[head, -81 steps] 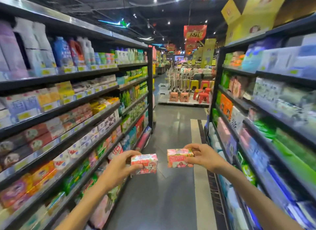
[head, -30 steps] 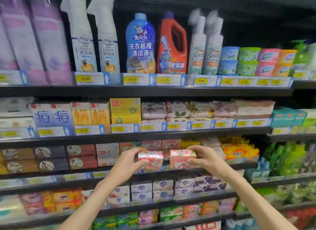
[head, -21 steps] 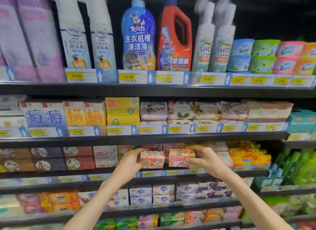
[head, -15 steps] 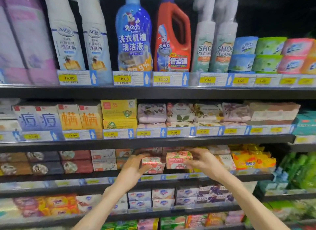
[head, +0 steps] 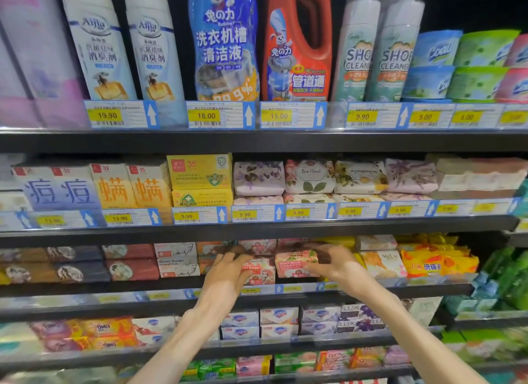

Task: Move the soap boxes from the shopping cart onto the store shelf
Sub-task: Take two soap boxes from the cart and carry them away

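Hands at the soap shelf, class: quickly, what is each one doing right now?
Left hand: fingers curled round the left Goat Soap box, holding it on the shelf.
Right hand: gripping the right Goat Soap box at its end.

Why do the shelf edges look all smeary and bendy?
Head view: motion blur smears the bottom corners and both hands; the wide lens bows the shelf edges; price tags in the middle stay sharp; the top right is dark.

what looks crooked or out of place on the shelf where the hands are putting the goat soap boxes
Nothing stands out. The two goat soap boxes sit upright side by side on the shelf under the left hand and right hand; neighbouring stacks look tidy.
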### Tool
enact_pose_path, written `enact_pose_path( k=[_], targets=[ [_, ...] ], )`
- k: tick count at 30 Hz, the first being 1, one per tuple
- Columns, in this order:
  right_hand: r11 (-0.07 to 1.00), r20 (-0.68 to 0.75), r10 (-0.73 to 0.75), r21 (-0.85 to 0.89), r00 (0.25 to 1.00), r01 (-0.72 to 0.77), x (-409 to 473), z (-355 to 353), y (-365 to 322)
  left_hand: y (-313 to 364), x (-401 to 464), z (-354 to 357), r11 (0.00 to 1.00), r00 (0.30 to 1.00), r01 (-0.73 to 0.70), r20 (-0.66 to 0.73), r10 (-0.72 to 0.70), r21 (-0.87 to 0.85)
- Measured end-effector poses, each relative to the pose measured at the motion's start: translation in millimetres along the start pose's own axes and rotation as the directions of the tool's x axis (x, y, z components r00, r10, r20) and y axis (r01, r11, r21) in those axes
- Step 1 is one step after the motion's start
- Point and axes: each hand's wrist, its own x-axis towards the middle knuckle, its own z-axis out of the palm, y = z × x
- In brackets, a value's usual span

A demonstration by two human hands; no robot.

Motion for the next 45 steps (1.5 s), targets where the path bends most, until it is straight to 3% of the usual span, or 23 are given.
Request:
enact_pose_path(
  k=[5,9,12,30,34,37,40,45],
  targets=[
    [0.986,-0.048,-0.008,-0.164,0.999,0.000,2,7,5,-1,2,0,1.000,1.000,-0.001,-0.002,0.001,0.025],
    [0.866,-0.080,-0.096,-0.497,0.992,0.044,1,11,8,-1,3,2,0.999,1.000,0.004,0.003,-0.004,0.034],
    [0.798,-0.092,-0.133,-0.600,0.987,0.052,3,18,11,-1,2,3,0.999,1.000,0.005,-0.001,-0.005,0.033],
    [0.738,-0.085,-0.192,-0.669,0.978,0.087,5,25,17,9,0,8,0.999,0.999,-0.001,-0.047,0.003,0.037],
    [0.704,-0.131,-0.402,-0.677,0.906,0.214,-6,30,19,3,-15,10,0.993,0.977,-0.104,-0.181,0.112,0.055],
    [0.647,-0.046,-0.518,-0.674,0.854,0.356,-12,41,-4,1,-33,0,0.991,0.958,-0.109,-0.260,0.125,0.074],
    [0.606,0.072,-0.602,-0.607,0.795,0.514,-13,61,-31,-8,-61,-9,0.995,0.945,-0.043,-0.318,0.071,0.094],
    [0.507,0.299,-0.713,-0.407,0.635,0.760,-5,113,-78,-43,-132,-36,0.977,0.910,0.156,-0.406,-0.085,0.146]
  ],
)
